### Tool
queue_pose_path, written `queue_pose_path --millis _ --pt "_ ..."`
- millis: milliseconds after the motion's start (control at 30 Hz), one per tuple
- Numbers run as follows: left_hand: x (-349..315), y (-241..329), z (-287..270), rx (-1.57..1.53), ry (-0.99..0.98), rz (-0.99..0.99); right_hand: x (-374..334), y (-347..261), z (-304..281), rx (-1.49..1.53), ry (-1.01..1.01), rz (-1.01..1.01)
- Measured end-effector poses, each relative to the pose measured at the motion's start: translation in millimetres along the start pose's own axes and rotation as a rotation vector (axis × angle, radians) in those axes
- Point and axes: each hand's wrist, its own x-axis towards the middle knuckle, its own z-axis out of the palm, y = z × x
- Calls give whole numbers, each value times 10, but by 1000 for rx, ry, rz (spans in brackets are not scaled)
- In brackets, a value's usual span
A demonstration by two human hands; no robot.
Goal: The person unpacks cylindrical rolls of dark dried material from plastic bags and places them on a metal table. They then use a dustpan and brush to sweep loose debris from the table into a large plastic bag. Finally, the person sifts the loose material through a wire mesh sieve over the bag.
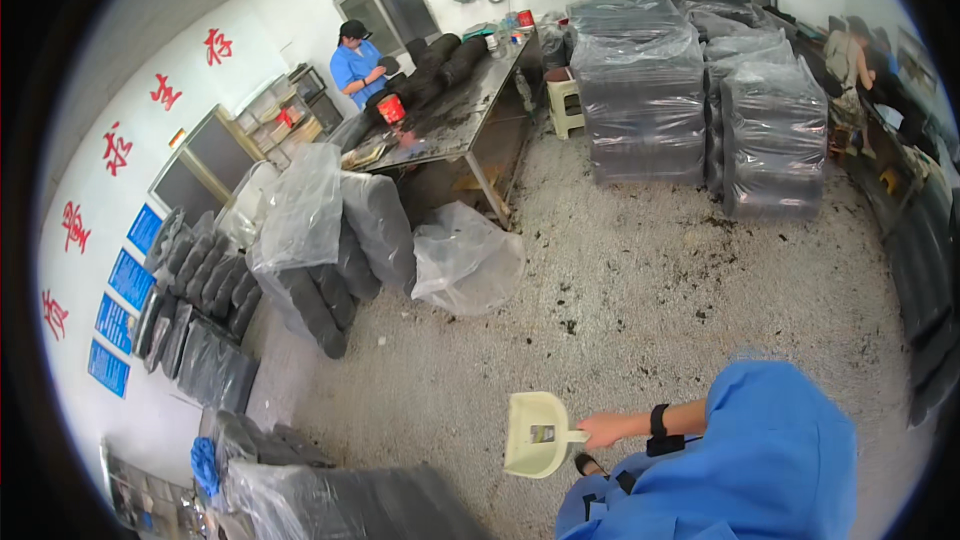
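Note:
My right hand (603, 430) is closed around the short handle of a cream dustpan (528, 455). The forearm comes in from the right, out of a blue sleeve (780, 420), with a black band (658, 422) at the wrist. The pan is held over the speckled floor (430, 390), its wide mouth facing left. A small rectangular patch, dark and pale, shows inside it; whether it is a label or a loose piece I cannot tell. One dark shoe (590, 464) shows just below the hand. My left hand is out of view.
Dark scraps (568, 327) litter the floor. Plastic-wrapped dark stacks (645, 110) stand at the back right. A crumpled clear bag (468, 260) lies before a worktable (455, 125), where a co-worker (355, 65) stands. Wrapped bundles (350, 505) fill the lower left; another person (850, 75) bends at far right.

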Motion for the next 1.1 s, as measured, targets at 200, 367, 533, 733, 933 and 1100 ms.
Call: queue_pose_path --millis 200,367,533,733,933,1100 --pt "677 -653 -224 -67 -73 16 1083 -252 -604 75 160 -154" --pt "2105 1640 -1092 -102 -348 248 1575 -937 -1806 100 240 -61" --pt "3418 3428 -926 -855 -462 70 2119 -944 -2841 125 586 -172" --pt "5169 4757 -190 -963 -641 72 2492 -220 -4443 222 799 -153" --pt "6933 6034 160 -1158 -549 -78 2759 1133 -6230 169 800 141" --pt "8348 7095 3 -1144 -273 -124 3093 1629 -7827 122 784 233"
